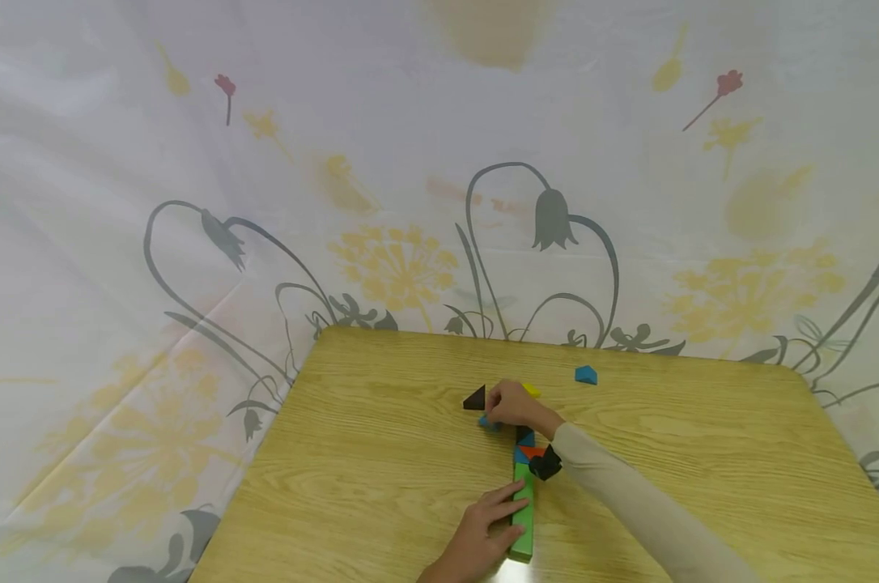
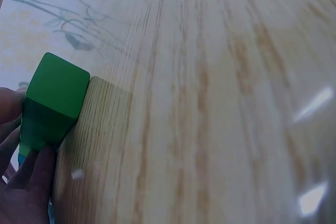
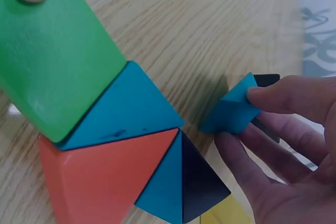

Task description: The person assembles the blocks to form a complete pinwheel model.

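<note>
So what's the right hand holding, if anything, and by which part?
The right hand holds a blue block, pinched between the fingertips at two of its sides.

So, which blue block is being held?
The blue block pinched in the right hand; others touch the orange block, and a lone blue piece lies apart.

tabletop (image 1: 367,453) passable at left, green block (image 1: 524,545) obstructing centre, sleeve (image 1: 622,495) across right

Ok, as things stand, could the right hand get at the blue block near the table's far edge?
Probably yes: the right hand looks near enough, with only a yellow block beside the path to the far blue block. Its fingers, though, pinch another blue block, likely needing release first.
</note>
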The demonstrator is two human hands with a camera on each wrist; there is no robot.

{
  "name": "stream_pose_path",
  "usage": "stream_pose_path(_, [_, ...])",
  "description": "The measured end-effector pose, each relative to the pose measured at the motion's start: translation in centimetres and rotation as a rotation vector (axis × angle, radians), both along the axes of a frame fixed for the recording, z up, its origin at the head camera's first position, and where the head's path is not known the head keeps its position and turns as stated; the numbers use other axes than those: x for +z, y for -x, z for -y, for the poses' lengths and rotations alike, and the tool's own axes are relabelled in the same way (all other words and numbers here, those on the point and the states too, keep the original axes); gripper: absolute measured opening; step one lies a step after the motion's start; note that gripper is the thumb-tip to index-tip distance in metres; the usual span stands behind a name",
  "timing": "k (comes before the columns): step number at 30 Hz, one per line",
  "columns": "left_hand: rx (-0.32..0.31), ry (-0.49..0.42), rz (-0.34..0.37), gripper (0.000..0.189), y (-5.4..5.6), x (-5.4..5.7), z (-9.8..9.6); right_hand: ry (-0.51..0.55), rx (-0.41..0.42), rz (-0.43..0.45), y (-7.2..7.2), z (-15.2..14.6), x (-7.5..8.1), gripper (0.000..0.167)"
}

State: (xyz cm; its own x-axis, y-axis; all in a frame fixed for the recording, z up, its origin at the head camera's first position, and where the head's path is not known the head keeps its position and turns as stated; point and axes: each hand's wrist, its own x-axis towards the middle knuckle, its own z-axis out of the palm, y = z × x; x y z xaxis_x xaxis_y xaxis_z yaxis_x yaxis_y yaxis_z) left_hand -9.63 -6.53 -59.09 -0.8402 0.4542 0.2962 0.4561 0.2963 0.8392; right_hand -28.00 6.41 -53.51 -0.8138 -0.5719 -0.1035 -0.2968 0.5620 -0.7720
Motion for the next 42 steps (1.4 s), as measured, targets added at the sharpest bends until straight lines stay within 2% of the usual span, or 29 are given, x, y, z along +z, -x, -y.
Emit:
stream_pose_path(10, [0.005, -0.002, -0.002, 0.037, -0.1, -0.1, 0.0, 0.013, -0.009, -0.044, 0.9, -0.3, 0.4, 0.012])
stream_pose_path(13, [0.005, -0.001, 0.013, 0.037, -0.2, -0.1, -0.1, 0.002, 0.02, -0.095, 1.1, -0.5, 0.5, 0.014])
stream_pose_path(17, [-0.003, -0.007, 0.077, 0.038, -0.2, -0.2, -0.1, -0.001, 0.057, -0.142, 1.3, -0.7, 0.5, 0.019])
stream_pose_path(20, [-0.003, -0.007, 0.104, 0.039, -0.2, -0.1, 0.0, 0.016, 0.076, -0.129, 1.3, -0.9, 0.5, 0.019])
stream_pose_path(24, [0.005, 0.003, 0.1, 0.039, -0.2, -0.1, -0.1, 0.041, 0.116, -0.1, 1.3, -1.0, 0.4, 0.014])
stream_pose_path(30, [0.004, -0.001, 0.128, 0.039, -0.2, 0.0, -0.1, 0.019, 0.176, -0.134, 1.2, -1.3, 0.5, 0.011])
stream_pose_path(37, [0.003, -0.003, 0.112, 0.04, -0.3, 0.0, -0.1, -0.012, 0.233, -0.182, 1.2, -2.1, 0.4, 0.012])
stream_pose_path(42, [0.005, -0.003, 0.083, 0.039, -0.1, -0.2, -0.1, -0.05, 0.225, -0.195, 0.9, -2.5, 0.2, 0.011])
